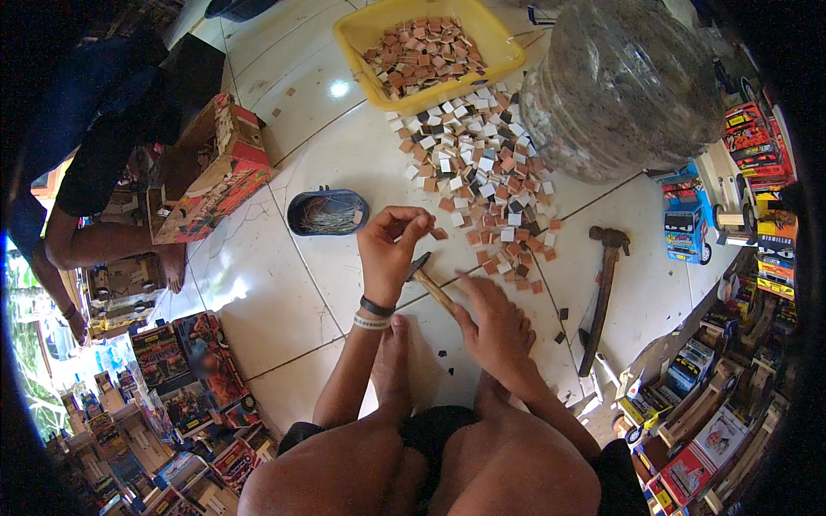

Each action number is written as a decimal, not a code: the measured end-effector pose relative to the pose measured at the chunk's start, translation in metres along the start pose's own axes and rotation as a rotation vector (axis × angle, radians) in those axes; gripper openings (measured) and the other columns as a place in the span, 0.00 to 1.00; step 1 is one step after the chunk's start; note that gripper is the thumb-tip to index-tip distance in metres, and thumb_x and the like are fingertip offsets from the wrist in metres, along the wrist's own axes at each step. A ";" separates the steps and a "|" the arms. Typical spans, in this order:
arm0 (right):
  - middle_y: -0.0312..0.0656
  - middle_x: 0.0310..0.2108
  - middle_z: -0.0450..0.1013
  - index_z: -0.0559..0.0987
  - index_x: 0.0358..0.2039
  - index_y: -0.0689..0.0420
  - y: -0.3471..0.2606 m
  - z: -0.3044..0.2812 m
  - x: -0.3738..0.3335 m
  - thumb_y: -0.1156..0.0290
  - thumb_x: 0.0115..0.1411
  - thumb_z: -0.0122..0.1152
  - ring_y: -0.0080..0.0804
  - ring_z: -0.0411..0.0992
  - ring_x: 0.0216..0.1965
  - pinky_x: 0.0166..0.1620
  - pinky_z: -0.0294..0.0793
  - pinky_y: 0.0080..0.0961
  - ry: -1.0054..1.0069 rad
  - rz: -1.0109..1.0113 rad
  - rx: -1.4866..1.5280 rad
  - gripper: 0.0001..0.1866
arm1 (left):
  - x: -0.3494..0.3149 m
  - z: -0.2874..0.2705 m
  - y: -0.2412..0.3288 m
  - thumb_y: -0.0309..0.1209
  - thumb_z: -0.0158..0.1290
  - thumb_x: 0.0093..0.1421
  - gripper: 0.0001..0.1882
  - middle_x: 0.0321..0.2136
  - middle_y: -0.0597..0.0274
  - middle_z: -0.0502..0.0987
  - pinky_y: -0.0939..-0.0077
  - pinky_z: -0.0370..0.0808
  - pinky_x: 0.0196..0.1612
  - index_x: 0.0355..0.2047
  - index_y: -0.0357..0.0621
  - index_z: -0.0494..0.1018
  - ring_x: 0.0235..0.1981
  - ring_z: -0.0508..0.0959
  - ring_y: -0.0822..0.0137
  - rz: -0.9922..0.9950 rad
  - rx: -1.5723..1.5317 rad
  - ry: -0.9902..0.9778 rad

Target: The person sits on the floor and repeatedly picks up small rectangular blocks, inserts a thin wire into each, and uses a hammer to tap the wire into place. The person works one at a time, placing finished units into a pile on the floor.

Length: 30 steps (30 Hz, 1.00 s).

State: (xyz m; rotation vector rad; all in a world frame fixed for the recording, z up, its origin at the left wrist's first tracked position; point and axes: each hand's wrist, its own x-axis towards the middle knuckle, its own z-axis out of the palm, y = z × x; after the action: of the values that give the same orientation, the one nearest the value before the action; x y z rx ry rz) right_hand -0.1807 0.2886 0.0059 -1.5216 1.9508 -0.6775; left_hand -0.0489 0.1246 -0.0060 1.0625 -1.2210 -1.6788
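Observation:
My left hand (391, 254) is raised over the tiled floor, thumb and forefinger pinched together. A small brown square piece (439, 233) shows at the fingertips; whether anything else is in the pinch is hidden. My right hand (499, 327) holds a small hammer (435, 291) by its wooden handle. Its dark head points up and left, close beside my left wrist. Just left of my left hand stands a blue oval tub (301, 215) with thin nails inside. Beyond my hands a loose heap of small square pieces (482, 163), brown, white and black, spreads over the floor.
A yellow basin (351, 52) at the back holds more squares. Beside it stands a large cloudy plastic container (624, 86). A second hammer (607, 288) lies at right. Toy trucks (684, 224) crowd both sides. At left another person's leg (103, 241) is near a red wooden box (215, 189).

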 end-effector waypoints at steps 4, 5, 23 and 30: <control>0.45 0.36 0.79 0.73 0.60 0.60 -0.001 0.006 0.035 0.56 0.74 0.57 0.33 0.78 0.42 0.44 0.78 0.33 0.188 0.033 0.542 0.23 | -0.019 0.010 0.020 0.24 0.61 0.67 0.07 0.38 0.55 0.83 0.67 0.85 0.50 0.41 0.33 0.77 0.43 0.86 0.62 -0.096 0.009 -0.010; 0.42 0.34 0.79 0.75 0.56 0.61 0.000 0.005 0.042 0.56 0.75 0.56 0.29 0.77 0.38 0.41 0.77 0.29 0.059 0.076 0.713 0.21 | -0.022 0.010 0.024 0.24 0.61 0.67 0.06 0.38 0.56 0.83 0.68 0.84 0.49 0.41 0.34 0.77 0.42 0.86 0.62 -0.107 -0.001 -0.026; 0.27 0.28 0.64 0.76 0.41 0.57 0.002 -0.013 0.047 0.58 0.78 0.52 0.14 0.56 0.26 0.28 0.54 0.16 -0.405 0.173 1.498 0.14 | -0.030 0.008 0.020 0.16 0.58 0.66 0.05 0.35 0.60 0.81 0.73 0.83 0.47 0.37 0.38 0.74 0.39 0.83 0.70 -0.093 -0.228 -0.192; 0.26 0.28 0.64 0.77 0.41 0.58 -0.003 -0.009 0.050 0.57 0.77 0.55 0.13 0.56 0.25 0.28 0.54 0.16 -0.356 0.200 1.478 0.16 | -0.029 0.012 0.024 0.17 0.58 0.66 0.05 0.36 0.61 0.80 0.73 0.84 0.47 0.37 0.38 0.74 0.40 0.83 0.69 -0.076 -0.175 -0.143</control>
State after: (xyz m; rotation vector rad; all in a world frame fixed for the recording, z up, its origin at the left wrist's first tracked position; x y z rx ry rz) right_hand -0.1945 0.2397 0.0083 -0.4284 0.7980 -1.2190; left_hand -0.0474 0.1494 0.0249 0.9052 -1.1101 -1.9103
